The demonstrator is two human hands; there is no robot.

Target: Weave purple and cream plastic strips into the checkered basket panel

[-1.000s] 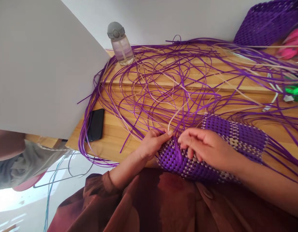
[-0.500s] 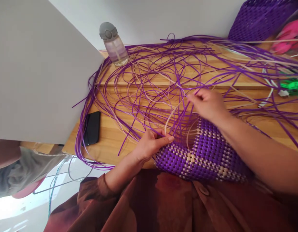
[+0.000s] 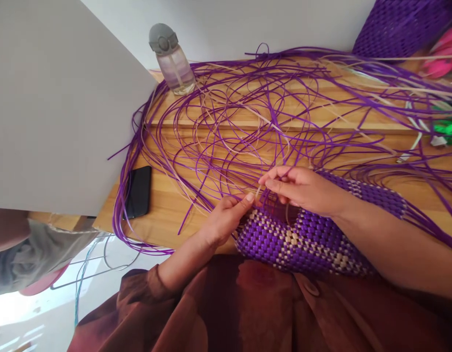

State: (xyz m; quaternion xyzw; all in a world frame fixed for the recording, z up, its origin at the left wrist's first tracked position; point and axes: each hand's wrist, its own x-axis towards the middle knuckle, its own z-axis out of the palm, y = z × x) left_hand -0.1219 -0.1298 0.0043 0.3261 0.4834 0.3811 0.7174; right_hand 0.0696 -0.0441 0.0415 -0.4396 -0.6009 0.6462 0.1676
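Observation:
A purple and beige woven basket piece (image 3: 269, 244) rests against my clothing at the table's front edge, long loose strips fanning out from its rim. My left hand (image 3: 229, 215) is closed at the left end of this rim, thumb and forefinger pinched on plastic strips. Just right of it, my right hand (image 3: 299, 188) pinches a beige plastic strip (image 3: 258, 190) that runs between the fingertips of both hands. Part of the rim is hidden behind my right hand and forearm.
Loose purple strips (image 3: 211, 146) sprawl over the stepped wooden table (image 3: 167, 181). A grey-capped bottle (image 3: 174, 68) stands at the back left, and a black phone (image 3: 138, 191) lies at the left. Another purple woven item (image 3: 398, 29) and a green bundle (image 3: 447, 128) are at the right.
My right hand has come down and left, from above the weave to beside my left hand. The beige strip's raised loop is now a short span between the fingers.

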